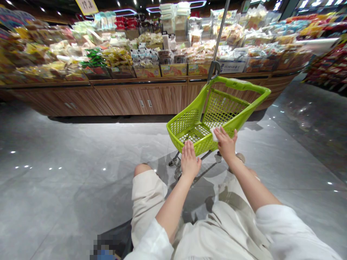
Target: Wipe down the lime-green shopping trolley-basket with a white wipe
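Head view puts our two bare forearms reaching forward and down from white sleeves, with the left hand (189, 160) and right hand (226, 144) just apart on the near rim of a lime-green plastic shopping cart basket (222, 108). Our left hand lies almost flat, its fingers extended and close together, resting against the outside of the rim. Our right hand sits higher and further along, curved over the rim with its fingers slightly spread and its thumb standing apart. A small white wipe (214, 133) is pressed between those fingers and the rim, with one corner showing past the hand; whether it is cloth or paper is too hard to tell. The basket stands directly ahead of our knees, its mesh walls and mesh floor bare of goods, on a metal wheeled frame (173, 160) with a thin metal pole (218, 36) rising from its far corner. Our beige shorts (146, 195) show below the arms, and a pixelated blur covers a patch near the bottom edge. Grey polished floor tiles (67, 151) spread around the cart. Beyond them runs a wood-fronted display counter (143, 101), heaped with packaged baked goods (146, 54) and topped by a hanging yellow price sign (86, 6).
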Demonstrator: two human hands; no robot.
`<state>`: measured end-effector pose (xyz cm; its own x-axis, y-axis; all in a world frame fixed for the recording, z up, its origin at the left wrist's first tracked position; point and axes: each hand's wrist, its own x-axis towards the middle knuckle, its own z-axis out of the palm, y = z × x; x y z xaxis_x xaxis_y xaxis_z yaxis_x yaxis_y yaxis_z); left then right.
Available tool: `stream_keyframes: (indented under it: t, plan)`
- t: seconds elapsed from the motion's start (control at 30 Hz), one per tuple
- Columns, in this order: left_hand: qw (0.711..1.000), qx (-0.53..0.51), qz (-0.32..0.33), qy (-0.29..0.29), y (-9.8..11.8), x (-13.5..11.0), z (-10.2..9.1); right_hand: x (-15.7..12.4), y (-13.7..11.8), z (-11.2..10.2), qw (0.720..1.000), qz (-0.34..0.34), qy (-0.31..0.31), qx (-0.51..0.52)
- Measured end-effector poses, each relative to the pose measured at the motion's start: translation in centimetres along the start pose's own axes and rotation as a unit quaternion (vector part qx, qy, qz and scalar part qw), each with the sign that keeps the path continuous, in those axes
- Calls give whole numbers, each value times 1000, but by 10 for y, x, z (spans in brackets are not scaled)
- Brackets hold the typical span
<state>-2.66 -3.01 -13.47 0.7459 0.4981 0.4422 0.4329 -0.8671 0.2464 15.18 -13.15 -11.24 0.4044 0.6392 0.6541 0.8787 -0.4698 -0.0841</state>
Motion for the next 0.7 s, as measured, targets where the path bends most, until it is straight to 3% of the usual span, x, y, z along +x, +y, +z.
stream_keyframes:
  t: [0.17,0.27,0.37,0.47,0.6,0.7]
  plan:
    - [1000,-2,-3,-11,1,0,3,-18,-58,0,985,-142,-78,57]
    - [1000,-2,5,-13,-2,0,2,-9,-38,-2,981,-164,-95,51]
    - [1000,-6,11,-12,-2,0,0,5,-4,-3,995,-68,-65,24]
    - [1000,-9,6,-13,1,1,0,2,-14,0,999,2,-37,13]
    - [1000,-2,1,-22,1,1,3,-15,-64,1,991,-103,-79,41]
    - [1000,7,4,-22,-2,1,3,-11,-54,-1,981,-162,-96,41]
